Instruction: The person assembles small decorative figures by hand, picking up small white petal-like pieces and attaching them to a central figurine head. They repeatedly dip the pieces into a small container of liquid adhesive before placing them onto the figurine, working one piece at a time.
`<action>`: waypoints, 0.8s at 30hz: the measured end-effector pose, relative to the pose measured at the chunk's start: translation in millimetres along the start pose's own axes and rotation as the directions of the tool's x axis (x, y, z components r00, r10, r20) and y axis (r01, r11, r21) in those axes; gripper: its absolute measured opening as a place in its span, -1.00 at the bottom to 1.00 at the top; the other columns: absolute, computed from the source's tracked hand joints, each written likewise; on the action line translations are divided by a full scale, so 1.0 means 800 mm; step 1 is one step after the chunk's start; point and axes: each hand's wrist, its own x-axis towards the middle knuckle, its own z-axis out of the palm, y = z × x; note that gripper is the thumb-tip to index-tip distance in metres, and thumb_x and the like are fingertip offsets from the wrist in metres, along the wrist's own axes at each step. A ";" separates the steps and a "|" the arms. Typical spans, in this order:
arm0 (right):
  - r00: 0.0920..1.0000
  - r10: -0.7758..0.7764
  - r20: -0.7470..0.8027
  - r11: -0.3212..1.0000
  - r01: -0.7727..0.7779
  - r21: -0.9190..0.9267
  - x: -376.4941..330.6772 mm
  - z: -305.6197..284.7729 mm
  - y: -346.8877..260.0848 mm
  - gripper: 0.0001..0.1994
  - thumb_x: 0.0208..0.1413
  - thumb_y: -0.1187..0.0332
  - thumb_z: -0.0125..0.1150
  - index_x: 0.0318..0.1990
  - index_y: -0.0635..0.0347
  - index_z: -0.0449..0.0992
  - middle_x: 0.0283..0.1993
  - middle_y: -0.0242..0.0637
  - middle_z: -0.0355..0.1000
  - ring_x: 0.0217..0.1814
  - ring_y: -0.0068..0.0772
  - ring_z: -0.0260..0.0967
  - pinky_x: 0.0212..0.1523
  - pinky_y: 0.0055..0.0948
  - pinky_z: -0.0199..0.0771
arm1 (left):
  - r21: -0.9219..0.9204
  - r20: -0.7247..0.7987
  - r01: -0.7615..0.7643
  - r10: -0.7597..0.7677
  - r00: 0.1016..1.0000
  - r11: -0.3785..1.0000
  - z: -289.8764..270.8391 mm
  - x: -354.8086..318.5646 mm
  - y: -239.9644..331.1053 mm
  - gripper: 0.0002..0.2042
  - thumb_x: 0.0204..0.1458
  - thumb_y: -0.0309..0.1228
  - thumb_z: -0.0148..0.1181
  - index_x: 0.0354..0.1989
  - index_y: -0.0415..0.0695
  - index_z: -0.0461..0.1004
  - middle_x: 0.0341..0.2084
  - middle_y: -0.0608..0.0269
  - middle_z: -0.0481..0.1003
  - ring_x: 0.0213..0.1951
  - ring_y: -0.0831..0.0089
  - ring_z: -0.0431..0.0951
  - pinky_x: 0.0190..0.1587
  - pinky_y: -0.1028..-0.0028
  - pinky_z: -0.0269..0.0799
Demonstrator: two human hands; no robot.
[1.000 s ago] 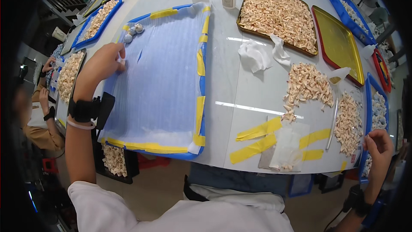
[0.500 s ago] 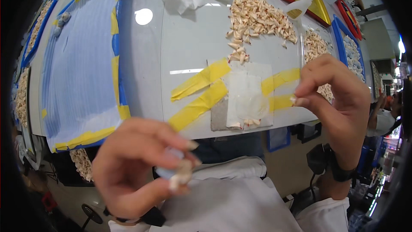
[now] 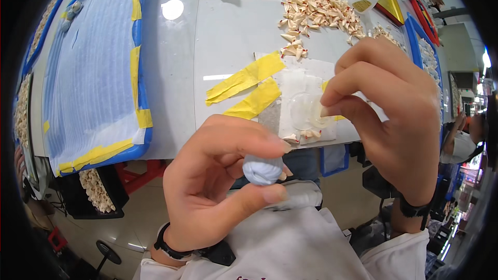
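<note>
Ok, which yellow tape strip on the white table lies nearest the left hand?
The lower yellow strip, just above the left hand; the longer strip lies further up the table.

Pale blue ball (image 3: 262, 169), yellow tape (image 3: 245, 78)

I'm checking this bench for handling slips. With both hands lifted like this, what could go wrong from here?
The left hand pinches a small pale blue-grey ball by fingertips alone, past the table edge and over the lap; it could slip and fall to the floor. The right hand holds a thin clear round piece by its rim, which may bend or drop. A few small tan pieces lie close to the edge and could be knocked off.
</note>
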 end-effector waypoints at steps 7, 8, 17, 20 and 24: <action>0.992 0.119 -0.034 0.931 -0.100 0.351 -0.040 -0.022 0.013 -0.80 -0.38 0.62 0.26 -0.50 0.29 0.38 -0.46 -0.30 0.26 -0.41 -0.50 0.19 -0.39 -0.60 0.14 | 0.053 0.027 0.033 -0.034 0.999 0.998 0.006 0.003 0.007 -0.65 -0.17 -0.48 0.27 -0.19 -0.24 0.32 -0.20 -0.16 0.40 -0.35 0.36 0.46 -0.37 0.55 0.40; 0.990 0.141 0.020 0.909 -0.138 0.394 -0.041 -0.029 0.014 -0.80 -0.35 0.59 0.28 -0.49 0.28 0.38 -0.45 -0.30 0.25 -0.42 -0.51 0.18 -0.39 -0.61 0.13 | 0.070 0.046 0.027 -0.030 0.998 0.997 0.006 0.003 0.008 -0.67 -0.16 -0.48 0.26 -0.20 -0.24 0.32 -0.18 -0.18 0.40 -0.33 0.35 0.47 -0.36 0.55 0.41; 0.949 0.310 0.059 0.764 -0.285 0.579 -0.072 -0.029 0.004 -0.79 -0.23 0.47 0.33 -0.49 0.23 0.36 -0.45 -0.28 0.25 -0.43 -0.56 0.18 -0.39 -0.67 0.15 | 0.004 0.125 0.048 -0.048 0.991 0.999 0.005 -0.007 0.000 -0.66 -0.14 -0.49 0.26 -0.17 -0.27 0.35 -0.24 -0.08 0.38 -0.31 0.32 0.48 -0.33 0.53 0.43; 0.954 0.286 0.089 0.737 -0.279 0.616 -0.074 -0.026 0.000 -0.79 -0.20 0.45 0.33 -0.48 0.22 0.36 -0.45 -0.27 0.25 -0.44 -0.56 0.19 -0.39 -0.68 0.16 | 0.150 0.282 -0.123 0.077 0.956 0.981 -0.004 0.004 -0.009 -0.65 -0.18 -0.50 0.29 -0.19 -0.28 0.35 -0.27 -0.03 0.36 -0.35 0.32 0.48 -0.39 0.55 0.42; 0.971 0.182 0.154 0.763 -0.238 0.601 -0.073 -0.028 0.001 -0.81 -0.18 0.44 0.32 -0.46 0.22 0.37 -0.45 -0.26 0.25 -0.44 -0.56 0.20 -0.40 -0.69 0.17 | 0.244 0.417 -0.290 0.170 0.893 0.925 -0.013 0.012 -0.010 -0.64 -0.19 -0.49 0.31 -0.19 -0.30 0.36 -0.24 -0.05 0.35 -0.38 0.32 0.49 -0.40 0.54 0.42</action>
